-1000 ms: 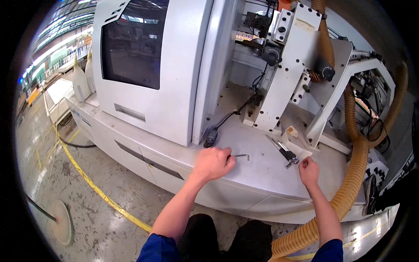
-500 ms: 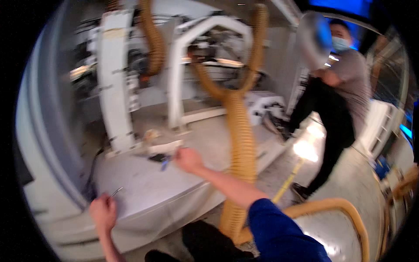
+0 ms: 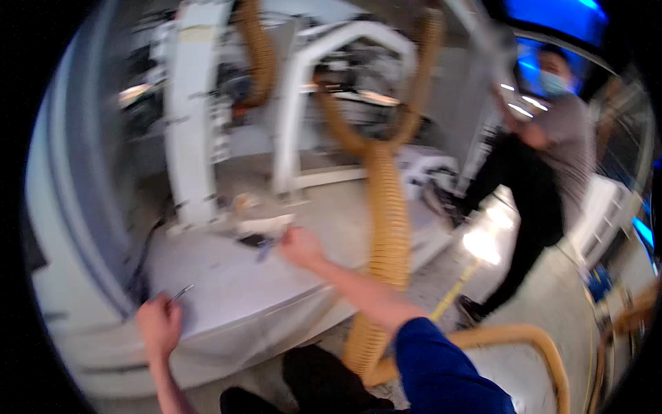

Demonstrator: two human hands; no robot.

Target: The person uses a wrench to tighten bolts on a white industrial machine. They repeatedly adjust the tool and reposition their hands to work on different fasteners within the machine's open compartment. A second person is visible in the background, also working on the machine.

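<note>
My left hand [image 3: 159,324] is closed around a slim metal hex key [image 3: 182,292], whose thin end sticks out past the fingers above the pale platform. My right hand [image 3: 301,247] makes a fist over the platform [image 3: 227,279]. Whatever it may hold is hidden by the fingers. Just left of that fist lie a small black object [image 3: 252,240] and a blue piece [image 3: 263,253], both blurred. Behind them sits a pale block-like piece [image 3: 265,224].
A ribbed yellow hose [image 3: 388,221] runs down in front of the platform and loops across the floor. White frames [image 3: 193,124] stand at the back. On the right, another person [image 3: 545,152] in a mask has one foot up on the platform edge.
The scene has shifted a little in the picture as my head moved. My left hand still grips the hex key, which now points up and right. The other person leans slightly differently.
</note>
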